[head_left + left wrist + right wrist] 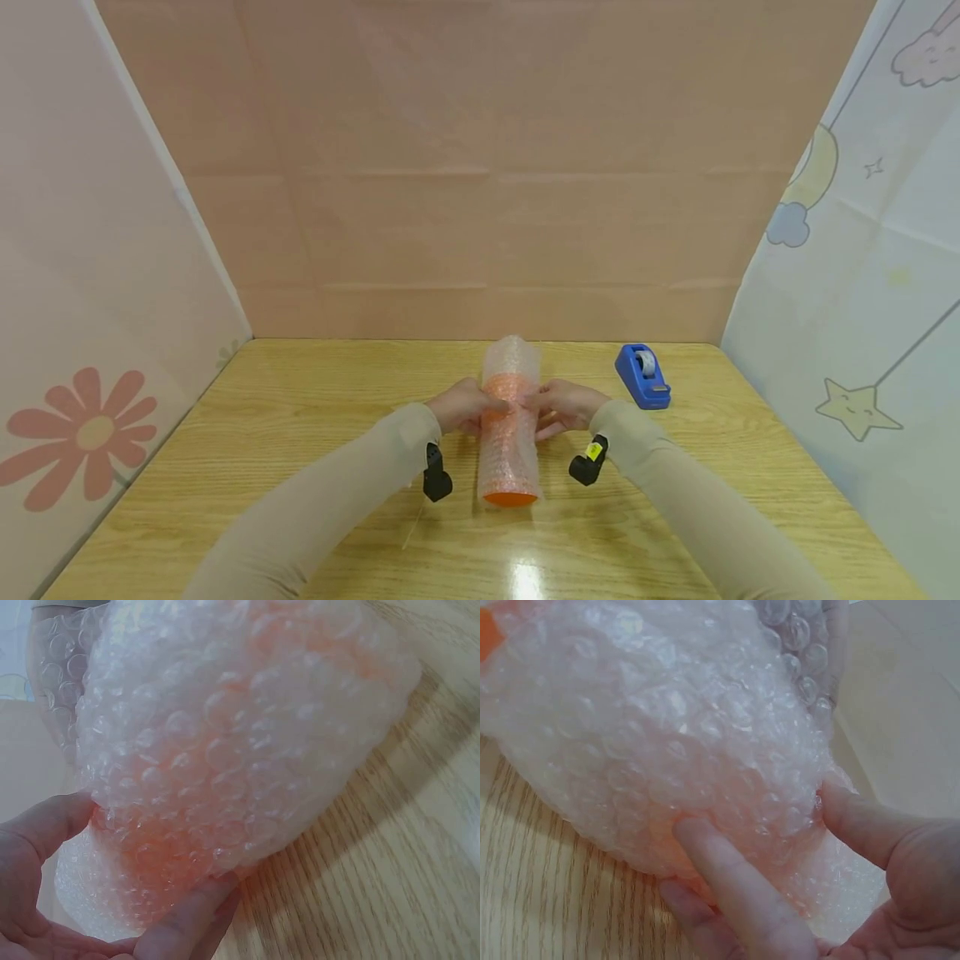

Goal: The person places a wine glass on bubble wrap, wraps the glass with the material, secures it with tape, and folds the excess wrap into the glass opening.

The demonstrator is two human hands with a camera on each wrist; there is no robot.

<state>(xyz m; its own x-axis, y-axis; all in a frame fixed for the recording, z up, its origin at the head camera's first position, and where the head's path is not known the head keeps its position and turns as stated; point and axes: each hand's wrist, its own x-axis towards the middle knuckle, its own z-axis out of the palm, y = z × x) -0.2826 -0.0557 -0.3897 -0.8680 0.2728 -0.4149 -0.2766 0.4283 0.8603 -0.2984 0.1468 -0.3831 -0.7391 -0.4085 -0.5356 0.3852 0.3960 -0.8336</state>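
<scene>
An orange cylinder [511,500] wrapped in clear bubble wrap [510,467] lies lengthwise on the wooden table, its bare orange end facing me. The wrap reaches past the orange part at the far end. From the left side my left hand [461,406] grips the roll, thumb on top and fingers low on its flank. My right hand [566,402] holds it the same way from the right, with both thumbs close together over the top. In the wrist views, a flap of bubble wrap [64,671] stands up along the upper side. The roll's underside is hidden.
To the right of the roll, toward the back of the table [337,375], stands a blue tape dispenser [642,379] with a roll of tape in it. A plain backdrop [480,208] rises behind the table, and patterned sheets hang at both sides.
</scene>
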